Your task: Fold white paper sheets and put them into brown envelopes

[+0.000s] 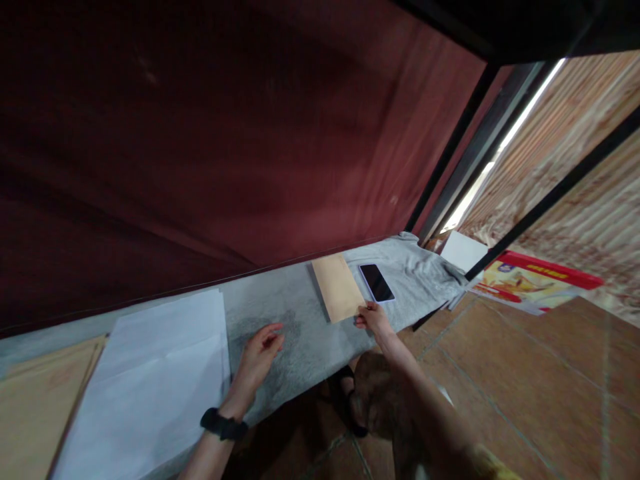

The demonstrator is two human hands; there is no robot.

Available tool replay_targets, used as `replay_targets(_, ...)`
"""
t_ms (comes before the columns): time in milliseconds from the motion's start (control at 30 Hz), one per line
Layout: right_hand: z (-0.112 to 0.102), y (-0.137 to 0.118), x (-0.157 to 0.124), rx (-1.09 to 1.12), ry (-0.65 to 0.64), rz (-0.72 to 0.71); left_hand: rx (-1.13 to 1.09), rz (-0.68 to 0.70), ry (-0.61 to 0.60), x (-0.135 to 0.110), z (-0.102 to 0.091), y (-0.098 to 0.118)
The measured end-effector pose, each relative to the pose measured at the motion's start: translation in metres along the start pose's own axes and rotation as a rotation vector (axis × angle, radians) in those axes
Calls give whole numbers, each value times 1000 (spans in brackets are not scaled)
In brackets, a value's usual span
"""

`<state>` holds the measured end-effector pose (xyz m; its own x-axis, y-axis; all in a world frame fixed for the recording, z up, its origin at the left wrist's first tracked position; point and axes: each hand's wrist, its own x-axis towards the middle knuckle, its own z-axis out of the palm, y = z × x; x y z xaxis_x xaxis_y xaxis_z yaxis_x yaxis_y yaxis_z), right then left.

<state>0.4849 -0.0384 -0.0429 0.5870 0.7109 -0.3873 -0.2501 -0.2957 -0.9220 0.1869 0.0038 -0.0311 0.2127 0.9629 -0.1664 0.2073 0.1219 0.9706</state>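
A tan paper envelope (339,287) lies over the grey cloth, its near right corner pinched in the fingers of my right hand (371,317). Just beyond that hand, a phone (377,283) with a dark screen and pale edge rests on the cloth, beside the envelope. My left hand (260,352) hovers above the cloth with its fingers loosely curved and apart, holding nothing. To its left is a stack of white paper sheets (155,380). A black band circles my left wrist.
Larger brown envelopes (43,400) lie at the far left, beside the white sheets. Grey cloth (300,347) covers the narrow table. A dark red curtain (225,147) hangs behind it. At right, a black metal frame bar (555,193) slants above a red-and-yellow printed box (535,280) on the tiled floor.
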Motion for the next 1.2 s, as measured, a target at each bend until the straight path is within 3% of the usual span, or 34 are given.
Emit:
replay_targets(333, -4, 6, 5, -23, 37, -3, 42, 44, 3, 2, 1, -15)
replay_targets(967, -11, 10, 3, -108, 113, -111, 188, 108, 0, -4, -1, -9)
replay_targets(1067, -13, 8, -1, -238, 134, -139, 200, 135, 13, -4, -1, -11)
replay_targets(1200, -14, 3, -5, -631, 171, -206, 214, 137, 19, -4, -2, -13)
